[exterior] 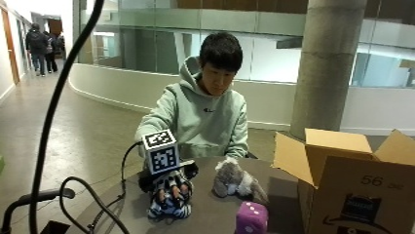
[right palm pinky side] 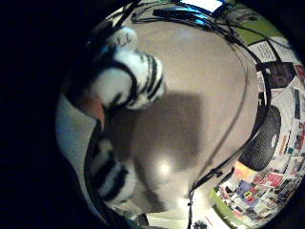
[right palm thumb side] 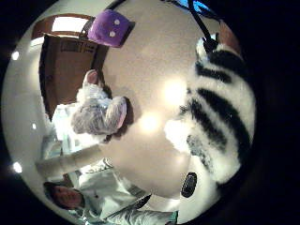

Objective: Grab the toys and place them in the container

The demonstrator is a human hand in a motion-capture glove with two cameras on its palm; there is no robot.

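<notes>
My gloved right hand is down on the table's left side, its fingers curled round a black-and-white striped plush toy. That striped toy fills much of the thumb side palm view and shows close to the palm in the little finger side view as the same striped toy. A grey plush animal lies at the table's middle, also seen as the grey plush. A purple plush die sits near the front, the purple die. An open cardboard box stands at the right.
The round grey table carries black cables along its left side. The box's flaps stand open toward the grey plush. A person in a light green hoodie sits behind the table.
</notes>
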